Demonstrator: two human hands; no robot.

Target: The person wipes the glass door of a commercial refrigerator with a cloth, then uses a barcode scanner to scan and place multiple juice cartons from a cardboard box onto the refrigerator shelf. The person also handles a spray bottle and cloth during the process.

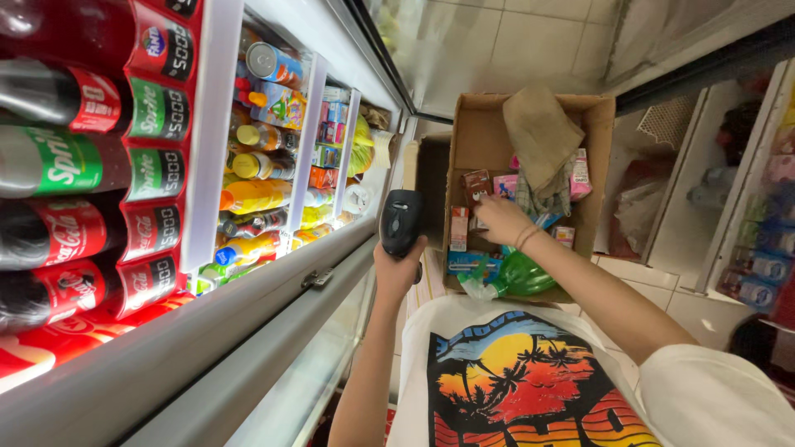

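Observation:
My left hand (399, 266) grips a black handheld scanner (402, 220), held upright in front of the open cooler. My right hand (499, 218) reaches into a brown cardboard box (475, 132) on the floor and touches the small drink cartons (476, 186) packed inside it. A beige cloth (540, 132) and a checked cloth lie over the far part of the box. A green plastic bag (517, 277) bulges at the near edge of the box, just under my right forearm.
The open cooler at the left holds large soda bottles (58, 161) on the near shelves and smaller juice bottles and cans (257, 178) further in. Its glass door (431, 41) stands open above the box. White shelves with packaged goods (758, 240) run along the right.

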